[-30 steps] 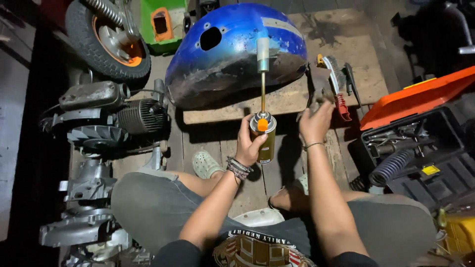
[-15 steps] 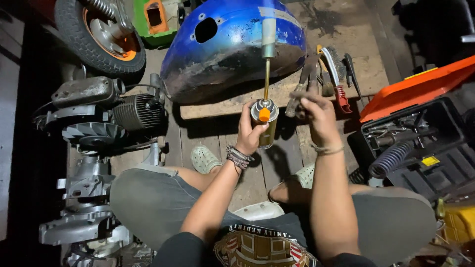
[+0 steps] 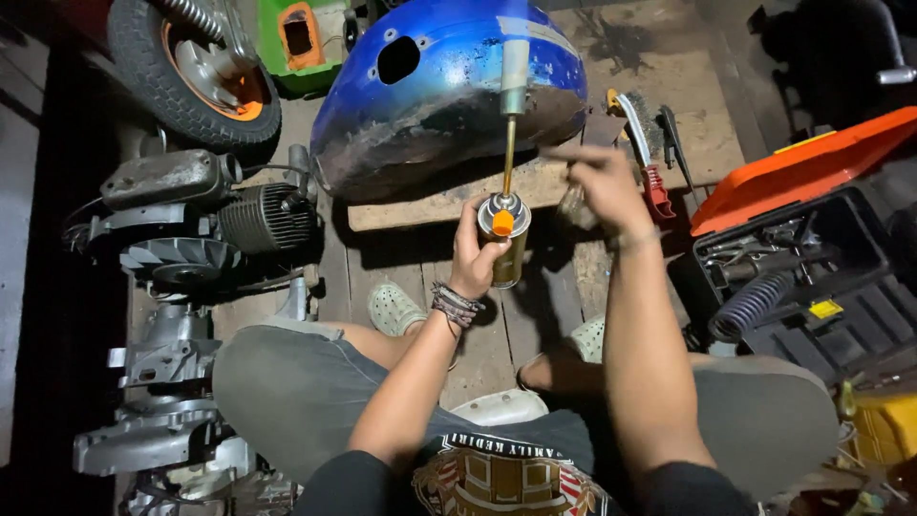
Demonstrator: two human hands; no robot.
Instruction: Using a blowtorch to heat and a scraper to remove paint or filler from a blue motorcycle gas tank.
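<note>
My left hand (image 3: 475,258) grips a gas torch canister (image 3: 507,250) with an orange knob, upright, its brass tube and nozzle (image 3: 513,91) pointing at a blue, worn metal body panel (image 3: 430,96). That panel rests on a wooden board (image 3: 449,201). Blurred with motion, my right hand (image 3: 597,186) hovers just right of the canister, above the board; it seems to hold a small dark object, though I cannot make it out. I sit with both knees spread and feet in pale clogs (image 3: 392,308).
An engine block (image 3: 205,225) and other metal parts lie at left, with a wheel with an orange rim (image 3: 201,67) behind them. A wire brush with a red handle (image 3: 650,143) lies right of the panel. An open black and orange tool case (image 3: 802,239) stands at right.
My right hand has risen from beside the canister to above the board and is blurred. The canister in my left hand has hardly shifted.
</note>
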